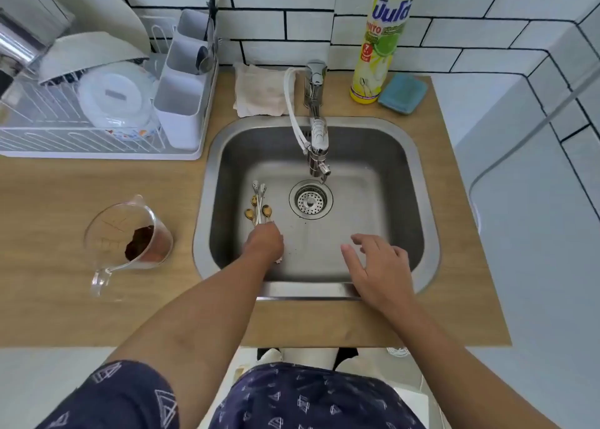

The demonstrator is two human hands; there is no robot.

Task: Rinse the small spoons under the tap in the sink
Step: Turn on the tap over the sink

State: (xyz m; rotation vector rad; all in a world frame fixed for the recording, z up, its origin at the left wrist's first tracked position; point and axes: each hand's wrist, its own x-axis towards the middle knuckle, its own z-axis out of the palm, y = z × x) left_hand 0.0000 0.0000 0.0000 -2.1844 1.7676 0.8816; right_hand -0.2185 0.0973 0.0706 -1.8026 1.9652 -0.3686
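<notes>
Several small spoons (258,205), some gold and some silver, fan out on the left floor of the steel sink (418,201). My left hand (264,241) is closed around their handles near the sink's front left corner; the bowls point away from me. The chrome tap (316,126) with a white hose stands at the back, its nozzle above the round drain strainer (310,199). I see no water running. My right hand (378,266) hovers over the sink's front right with fingers spread, holding nothing.
A clear measuring jug (128,237) with brown powder stands on the wooden counter (65,185) at left. A white dish rack (97,103) with bowls and plates sits at back left. A folded cloth (259,90), a yellow detergent bottle (380,38) and a blue sponge (402,92) are behind the sink.
</notes>
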